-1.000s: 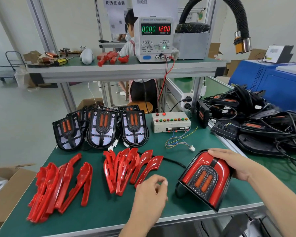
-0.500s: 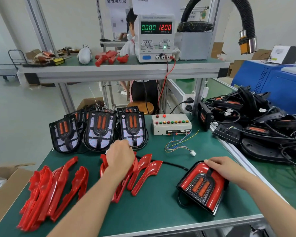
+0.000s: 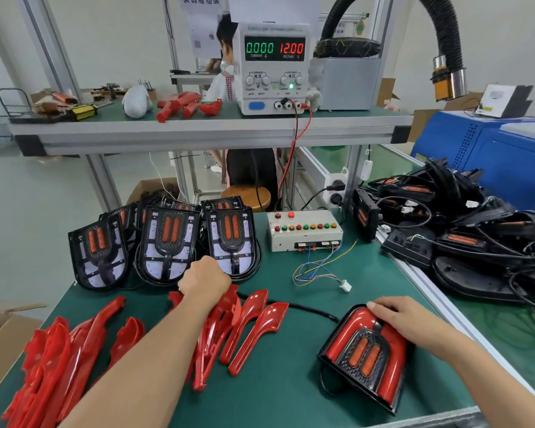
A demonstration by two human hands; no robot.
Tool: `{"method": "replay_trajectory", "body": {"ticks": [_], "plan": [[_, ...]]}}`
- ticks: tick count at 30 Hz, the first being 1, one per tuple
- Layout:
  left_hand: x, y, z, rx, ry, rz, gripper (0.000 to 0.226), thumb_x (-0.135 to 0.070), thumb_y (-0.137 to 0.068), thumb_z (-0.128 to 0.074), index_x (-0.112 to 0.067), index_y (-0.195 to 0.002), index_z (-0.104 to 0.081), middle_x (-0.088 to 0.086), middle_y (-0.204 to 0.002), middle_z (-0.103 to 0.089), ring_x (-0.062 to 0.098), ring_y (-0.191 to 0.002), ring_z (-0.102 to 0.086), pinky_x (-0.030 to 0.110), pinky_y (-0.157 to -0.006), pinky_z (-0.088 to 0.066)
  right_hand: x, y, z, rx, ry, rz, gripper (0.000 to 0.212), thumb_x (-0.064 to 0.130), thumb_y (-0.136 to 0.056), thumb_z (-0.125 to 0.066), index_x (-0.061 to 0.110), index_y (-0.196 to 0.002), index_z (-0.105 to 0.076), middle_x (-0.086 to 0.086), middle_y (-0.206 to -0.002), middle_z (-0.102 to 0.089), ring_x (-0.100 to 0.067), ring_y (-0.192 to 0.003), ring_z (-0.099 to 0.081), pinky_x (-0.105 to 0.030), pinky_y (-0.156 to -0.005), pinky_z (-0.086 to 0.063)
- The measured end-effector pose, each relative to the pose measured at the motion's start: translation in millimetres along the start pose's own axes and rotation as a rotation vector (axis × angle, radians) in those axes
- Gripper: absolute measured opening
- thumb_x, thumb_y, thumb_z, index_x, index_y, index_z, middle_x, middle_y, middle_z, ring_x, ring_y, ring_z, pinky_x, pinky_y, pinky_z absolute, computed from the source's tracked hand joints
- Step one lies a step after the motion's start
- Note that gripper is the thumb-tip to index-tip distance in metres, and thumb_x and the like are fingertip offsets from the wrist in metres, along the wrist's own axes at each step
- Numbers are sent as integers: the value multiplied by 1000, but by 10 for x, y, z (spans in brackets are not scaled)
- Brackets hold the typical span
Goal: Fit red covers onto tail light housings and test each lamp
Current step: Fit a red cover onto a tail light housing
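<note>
A finished lamp (image 3: 366,355), red covers fitted round its black centre, lies flat at the near right of the green surface (image 3: 291,393). My right hand (image 3: 405,319) rests on its top edge, fingers fairly straight and pressing down more than gripping, I judge to steady it while the other hand works. A black cable (image 3: 303,310) trails from the lamp toward the middle of the surface.

My left hand (image 3: 206,281) reaches over the middle pile of covers (image 3: 244,325), just in front of the row of housings (image 3: 167,242). I see only its back, so I cannot tell whether its grip has a cover or nothing. Reaching there suggests the next cover is wanted.

A second pile of loose covers (image 3: 59,353) sits at the near left. The bare housings stand propped at the back, faces toward me, probably for easy picking. Right of them is a test box (image 3: 303,230) with coloured buttons; its thin wires end in a white plug (image 3: 346,286) lying free, so no lamp is under test. On the shelf above, the power supply (image 3: 274,67) reads 0.000 and 12.00. More lamps are heaped to the right (image 3: 464,230).
</note>
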State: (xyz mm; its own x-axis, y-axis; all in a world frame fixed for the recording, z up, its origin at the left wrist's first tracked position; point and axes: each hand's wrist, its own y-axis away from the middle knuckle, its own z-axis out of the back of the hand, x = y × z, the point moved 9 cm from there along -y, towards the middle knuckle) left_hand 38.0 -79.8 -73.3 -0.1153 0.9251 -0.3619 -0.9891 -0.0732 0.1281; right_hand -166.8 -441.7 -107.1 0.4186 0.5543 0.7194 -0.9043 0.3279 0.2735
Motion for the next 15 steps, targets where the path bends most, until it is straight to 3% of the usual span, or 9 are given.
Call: {"method": "replay_trajectory", "body": {"ticks": [3,7,10,15], "plan": [[-26,-16,-2,38,7,3,10,-10,-84,-61,-10,-91,-53,7,-88,-58,30,-87,-58,40,-83,-55,-31,-23,-4,15,-19,-11,28,51,-98,-58,29,-97,-75,13,-86,-78,-5,-77,-75,-27,-77,-57],[-39,-24,-71,89,26,8,26,-15,-84,-60,-7,-108,-57,12,-104,-62,34,-100,-63,46,-96,-54,-46,-36,-14,21,-35,-9,28,50,-99,-59,29,-95,-76,13,-86,-78,-6,-78,-74,-28,-80,-57],[-28,-47,-81,73,74,25,21,-12,-84,-61,-6,-104,-57,16,-113,-66,38,-105,-64,48,-99,-53,-55,-47,-7,9,-15,-8,28,49,-99,-58,29,-93,-77,15,-87,-77,-4,-79,-73,-30,-86,-58],[-35,-71,-125,76,136,21,8,-10,-86,-59,-7,-84,-52,12,-94,-62,35,-90,-62,46,-95,-55,-68,-36,-8,23,-24,-14,29,51,-98,-58,28,-95,-76,13,-88,-77,-7,-80,-74,-35,-88,-59]]}}
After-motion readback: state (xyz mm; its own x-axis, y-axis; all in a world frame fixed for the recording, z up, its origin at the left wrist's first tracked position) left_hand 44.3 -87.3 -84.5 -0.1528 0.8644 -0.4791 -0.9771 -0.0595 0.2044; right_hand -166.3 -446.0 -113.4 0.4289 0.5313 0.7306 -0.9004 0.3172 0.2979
